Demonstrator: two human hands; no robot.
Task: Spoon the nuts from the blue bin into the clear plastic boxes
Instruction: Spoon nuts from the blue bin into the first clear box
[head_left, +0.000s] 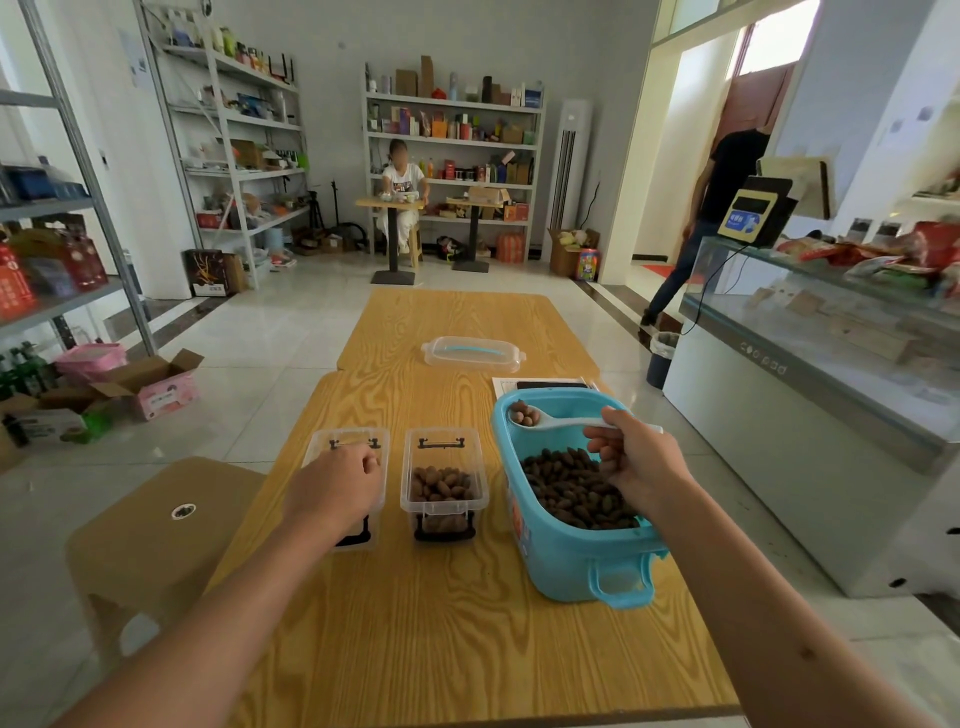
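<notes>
Nuts fill the lower part of the blue bin, which stands on the wooden table at my right. My right hand is closed around the handle of a white spoon, holding it above the bin; its bowl, near the bin's far left corner, carries a few nuts. Just left of the bin stands a clear plastic box, open and partly filled with nuts. Beside that, further left, is a second clear box. My left hand rests curled on this box's right side, and it hides the inside. A clear lid with a blue handle lies further away on the table.
</notes>
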